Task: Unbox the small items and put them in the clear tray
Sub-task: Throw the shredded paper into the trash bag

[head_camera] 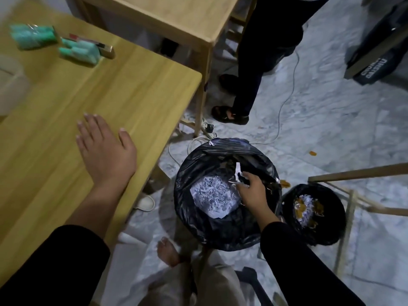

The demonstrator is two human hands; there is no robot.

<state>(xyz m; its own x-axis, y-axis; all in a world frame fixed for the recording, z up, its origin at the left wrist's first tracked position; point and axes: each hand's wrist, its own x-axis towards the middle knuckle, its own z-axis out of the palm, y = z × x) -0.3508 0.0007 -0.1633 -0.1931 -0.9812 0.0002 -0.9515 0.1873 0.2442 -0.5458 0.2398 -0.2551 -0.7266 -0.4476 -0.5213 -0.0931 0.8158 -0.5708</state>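
A marbled floor ran under two pale wooden tables, and beside the nearer worktop (114,89) stood a large bin lined with a black bag (223,226), shredded paper lying in it, with a smaller lined bin (313,215) just to its right. The left hand (103,149) lay flat and released on the worktop, palm down, grasping nothing. The right hand (251,191) reached over the mouth of the large bin, fingers pinched on scraps of torn wrapping (239,175), white and dark, held above the shredded paper.

The small items, teal packets (33,36), and a second teal bundle (79,51) lying against a small box (103,49), sat at the far left of the worktop, well apart from both hands. A pale, blurred shape at the left edge may have been the clear tray (11,85); it was too indistinct to tell.

The step in hand looked like discarding packaging. Done well, it would mean opening the fingers squarely over the bag's centre so nothing drifted to the floor, where litter already lay, and checking that no small item was caught in the scraps.

Another person's legs (247,89) stood near the farther table.
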